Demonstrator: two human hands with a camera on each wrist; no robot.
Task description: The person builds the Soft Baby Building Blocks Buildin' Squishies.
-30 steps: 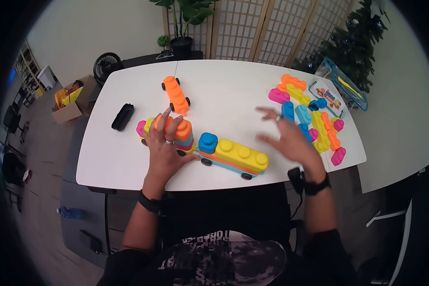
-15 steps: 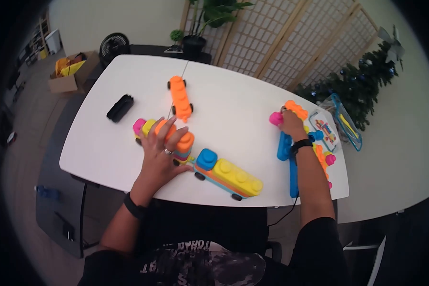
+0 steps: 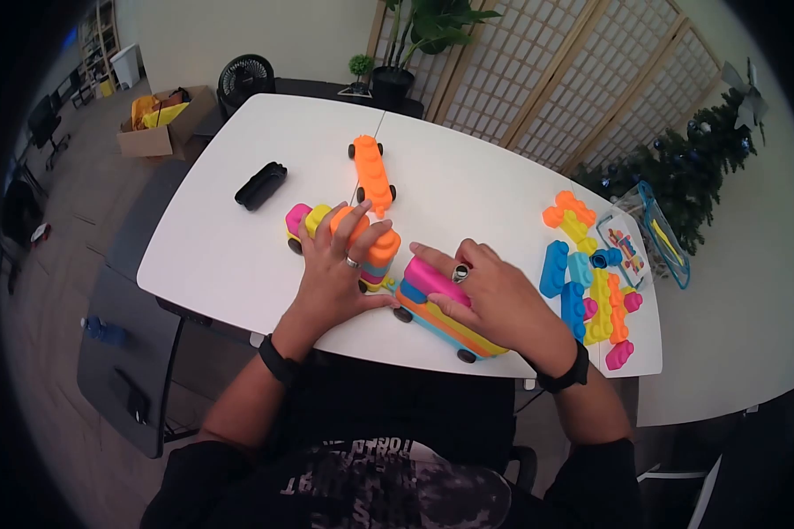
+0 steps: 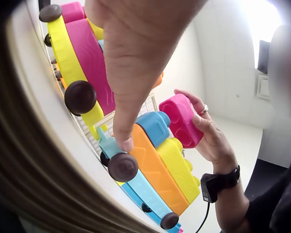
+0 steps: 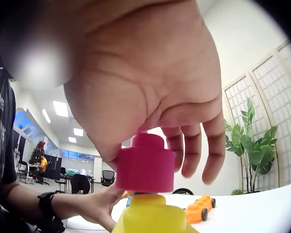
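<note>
My right hand (image 3: 507,295) pinches a pink building block (image 4: 182,119) between thumb and fingers, its hollow underside tilted over a blue block (image 4: 154,128). That blue block and a long yellow block (image 4: 177,167) top an orange layer on a wheeled light-blue toy train car (image 4: 150,189). To the left stands a coupled train car with a yellow base (image 4: 72,63) and stacked blocks. My left hand (image 3: 335,269) holds this train, fingers bent over its orange block (image 3: 384,245) and thumb against the light-blue car's end near the coupling.
An orange wheeled car (image 3: 372,176) stands beyond the left hand, and a black tray-like piece (image 3: 261,186) lies farther left. Several loose blocks (image 3: 598,304), a picture card (image 3: 625,247) and a clear bag with blue trim (image 3: 666,238) are at the table's right end.
My right hand reached to the loose blocks on the right, took the pink block and brought it left over the light-blue car. The left hand stays on the train.
</note>
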